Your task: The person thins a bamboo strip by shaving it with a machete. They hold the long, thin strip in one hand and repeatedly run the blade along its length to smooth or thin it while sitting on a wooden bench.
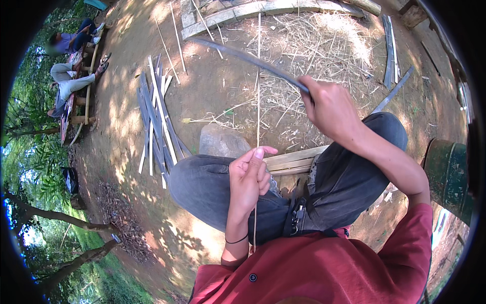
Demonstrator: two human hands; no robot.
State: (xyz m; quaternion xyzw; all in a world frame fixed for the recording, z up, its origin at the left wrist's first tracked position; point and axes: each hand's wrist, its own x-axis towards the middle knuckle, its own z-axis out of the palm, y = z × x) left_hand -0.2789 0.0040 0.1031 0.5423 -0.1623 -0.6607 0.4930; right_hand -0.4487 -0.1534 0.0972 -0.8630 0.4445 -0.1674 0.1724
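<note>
My left hand (248, 177) is closed round a long, thin bamboo strip (258, 106), with the thumb lying along it. The strip runs nearly straight from near my shirt, past the fist, out over the ground ahead. In my right hand (329, 109), raised above the right knee, is a long knife (253, 61). Its narrow grey blade points to the far left and crosses the strip in the picture; whether they touch I cannot tell. The fist hides the knife's handle. Pale split bamboo pieces (296, 161) lie between my bent legs.
A pile of dark and pale bamboo slats (157, 116) lies at left, beside a flat stone (223, 141). Shavings (319, 55) cover the ground ahead, below a stone kerb (243, 12). More slats (391, 50) lie far right, near a green drum (445, 172). Two people (73, 81) sit far left.
</note>
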